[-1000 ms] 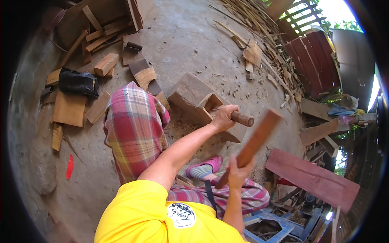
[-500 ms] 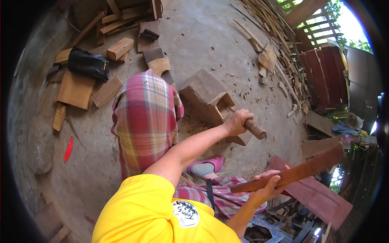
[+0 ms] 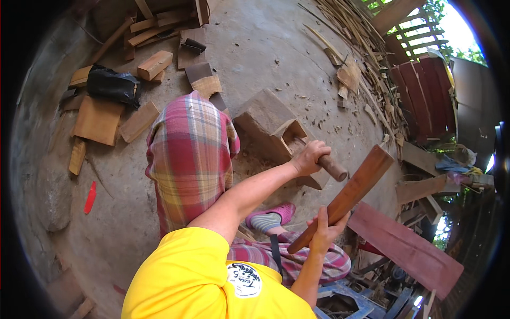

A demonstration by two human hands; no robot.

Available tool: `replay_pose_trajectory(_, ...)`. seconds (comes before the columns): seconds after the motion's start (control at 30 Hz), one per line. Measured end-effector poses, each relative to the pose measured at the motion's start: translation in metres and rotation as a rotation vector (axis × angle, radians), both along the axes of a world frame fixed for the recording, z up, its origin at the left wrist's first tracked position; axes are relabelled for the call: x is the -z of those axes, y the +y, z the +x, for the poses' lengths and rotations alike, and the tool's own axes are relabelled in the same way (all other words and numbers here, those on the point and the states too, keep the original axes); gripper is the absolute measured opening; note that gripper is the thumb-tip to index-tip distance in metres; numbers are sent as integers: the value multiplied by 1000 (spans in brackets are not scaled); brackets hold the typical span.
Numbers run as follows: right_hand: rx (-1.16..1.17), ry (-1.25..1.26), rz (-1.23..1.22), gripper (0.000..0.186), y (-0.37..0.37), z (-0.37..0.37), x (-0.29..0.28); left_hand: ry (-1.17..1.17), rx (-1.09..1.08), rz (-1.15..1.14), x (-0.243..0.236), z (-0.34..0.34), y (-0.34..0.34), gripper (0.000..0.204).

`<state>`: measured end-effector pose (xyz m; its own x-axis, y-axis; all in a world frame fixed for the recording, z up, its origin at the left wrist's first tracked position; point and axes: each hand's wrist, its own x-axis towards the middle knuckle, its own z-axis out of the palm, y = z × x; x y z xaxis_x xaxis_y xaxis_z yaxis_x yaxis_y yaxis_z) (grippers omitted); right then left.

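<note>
My left hand is wrapped round the thick round wooden handle of a tool, whose shaft reaches into a squarish hollow in a wooden piece. That piece rests against a large rough wooden block on the floor; the tool's tip is hidden in the hollow. My right hand grips a long flat reddish wooden bar near its lower end, raised diagonally to the right of the handle, apart from it.
Boards and offcuts and a black wrapped bundle lie on the concrete floor at left. Wood strips line the upper right. A reddish plank and blue metal frame are at lower right. My plaid-covered knee is left of the block.
The bar first tipped down to the right, and since half a second ago has swung up and leftward, closer to the handle. My left hand stays on the handle; the view has shifted slightly.
</note>
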<state>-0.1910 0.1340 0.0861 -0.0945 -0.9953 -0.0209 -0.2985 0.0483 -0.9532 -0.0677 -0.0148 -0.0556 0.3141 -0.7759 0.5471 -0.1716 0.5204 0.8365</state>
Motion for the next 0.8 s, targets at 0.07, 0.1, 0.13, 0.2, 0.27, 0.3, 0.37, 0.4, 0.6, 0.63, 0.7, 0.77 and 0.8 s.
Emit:
replay_pose_trajectory(0.07,60,8,1,75,3,0,-7,-171,40,-45,1,-3,3,22)
replay_pose_trajectory(0.1,61,24,-59,69,3,-1,-13,-183,53,-56,-1,-5,4,25)
replay_pose_trajectory(0.13,29,45,-83,64,4,-1,-18,-185,49,-56,-2,-6,5,25)
replay_pose_trajectory(0.2,61,53,-163,60,4,-5,-34,-84,52,-3,-3,-6,7,24)
replay_pose_trajectory(0.27,-51,-129,-230,71,6,-9,-44,-47,55,39,-4,-3,7,24)
replay_pose_trajectory(0.3,-42,-148,-339,69,6,-9,-44,-13,46,64,-5,-1,8,23)
replay_pose_trajectory(0.37,-12,9,-309,70,5,-8,-39,49,60,97,-5,3,7,23)
replay_pose_trajectory(0.4,69,80,-331,70,5,-8,-34,107,48,125,-5,5,6,23)
replay_pose_trajectory(0.6,-62,273,221,71,0,-2,-6,80,66,129,-5,10,4,23)
replay_pose_trajectory(0.63,-5,214,83,66,1,-4,-8,18,67,132,-5,8,8,24)
replay_pose_trajectory(0.7,32,82,-200,65,4,-4,-10,26,70,110,-3,6,13,24)
replay_pose_trajectory(0.77,46,123,-252,66,6,-3,-7,22,41,106,-3,4,15,23)
replay_pose_trajectory(0.8,48,116,-335,67,7,-2,-3,24,57,87,-3,4,15,23)
